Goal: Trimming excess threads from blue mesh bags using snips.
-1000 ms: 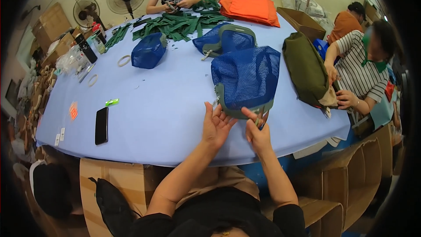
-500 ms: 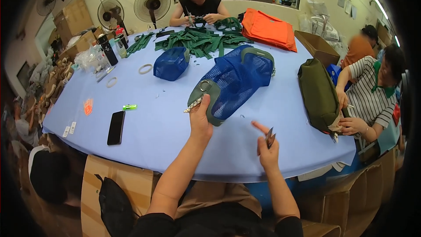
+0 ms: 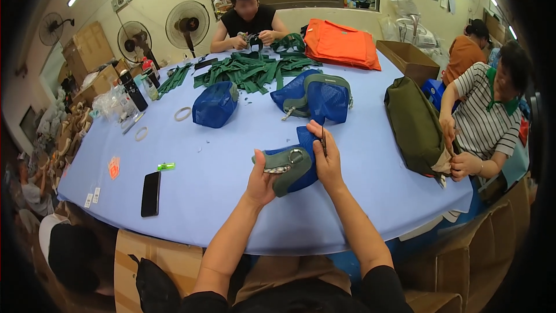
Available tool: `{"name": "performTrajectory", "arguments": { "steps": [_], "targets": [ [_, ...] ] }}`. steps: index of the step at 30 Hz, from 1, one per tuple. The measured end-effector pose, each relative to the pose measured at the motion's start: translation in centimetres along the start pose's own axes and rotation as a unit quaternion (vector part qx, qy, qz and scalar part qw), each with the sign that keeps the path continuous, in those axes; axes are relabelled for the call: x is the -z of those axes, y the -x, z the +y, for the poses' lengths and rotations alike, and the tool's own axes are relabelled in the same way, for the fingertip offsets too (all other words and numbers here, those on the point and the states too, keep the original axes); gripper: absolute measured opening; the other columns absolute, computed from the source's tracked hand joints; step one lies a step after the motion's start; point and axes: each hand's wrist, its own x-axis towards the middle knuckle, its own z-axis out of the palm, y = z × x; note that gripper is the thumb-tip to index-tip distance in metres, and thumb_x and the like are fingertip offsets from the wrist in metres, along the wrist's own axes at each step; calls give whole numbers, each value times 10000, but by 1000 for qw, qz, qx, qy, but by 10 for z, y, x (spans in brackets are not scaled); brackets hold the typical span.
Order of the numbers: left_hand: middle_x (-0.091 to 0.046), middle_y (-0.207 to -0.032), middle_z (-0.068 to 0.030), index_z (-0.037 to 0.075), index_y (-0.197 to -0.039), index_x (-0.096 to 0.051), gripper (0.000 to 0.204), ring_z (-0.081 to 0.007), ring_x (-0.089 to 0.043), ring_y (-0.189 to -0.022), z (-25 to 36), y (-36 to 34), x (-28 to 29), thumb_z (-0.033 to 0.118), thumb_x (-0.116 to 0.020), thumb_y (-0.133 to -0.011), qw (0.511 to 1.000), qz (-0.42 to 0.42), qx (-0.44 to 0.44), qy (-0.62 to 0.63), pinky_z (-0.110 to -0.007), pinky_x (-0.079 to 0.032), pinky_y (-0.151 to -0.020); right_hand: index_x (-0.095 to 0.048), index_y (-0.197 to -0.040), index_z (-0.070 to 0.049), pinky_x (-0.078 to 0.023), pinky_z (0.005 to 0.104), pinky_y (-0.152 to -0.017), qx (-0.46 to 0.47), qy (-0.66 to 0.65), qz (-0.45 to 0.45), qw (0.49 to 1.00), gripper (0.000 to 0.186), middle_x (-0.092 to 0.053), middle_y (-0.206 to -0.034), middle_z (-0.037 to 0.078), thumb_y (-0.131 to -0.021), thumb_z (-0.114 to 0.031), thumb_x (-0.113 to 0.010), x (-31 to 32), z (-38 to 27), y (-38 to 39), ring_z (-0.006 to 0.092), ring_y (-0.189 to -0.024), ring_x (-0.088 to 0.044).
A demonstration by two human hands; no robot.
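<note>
The blue mesh pouch with grey-green fabric trim (image 3: 289,168) lies between both hands above the blue-covered table (image 3: 220,197), its long axis running left to right. The left hand (image 3: 260,181) has its fingers closed on the trim end; the right hand (image 3: 329,156) fingers pinch a small dark tool (image 3: 323,139) over the far mesh end.

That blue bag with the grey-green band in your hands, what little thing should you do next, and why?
Probably bring the small dark tool in the right hand down onto the blue mesh bag, likely to trim it. The left hand already grips the bag's grey-green band above the table, and the tool sits right at the bag's upper edge. What kind of tool it is, I can't tell.
</note>
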Motion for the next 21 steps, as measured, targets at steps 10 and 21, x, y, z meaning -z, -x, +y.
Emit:
{"name": "performTrajectory", "arguments": {
  "steps": [10,21],
  "targets": [
    [-523,-1092,-60,2,-1157,-465,590,-150,-480,-1003,-6,-15,11,513,-368,-879,903,142,-87,-396,-280,-371,-888,-441,-1193,-2,-351,296,-935,-13,32,68,997,350,-483,-1179,138,-845,-23,-468,-7,23,-10,236,-1106,-466],
    [-546,-1039,-30,17,-1092,-526,350,-127,-487,-945,-26,-16,32,289,-530,-873,927,217,-96,-290,-248,-388,-820,-491,-1130,-23,-399,318,-881,-38,107,38,993,344,-498,-1154,153,-795,-56,-564,-11,39,8,285,-1054,-502]
  ]
}}
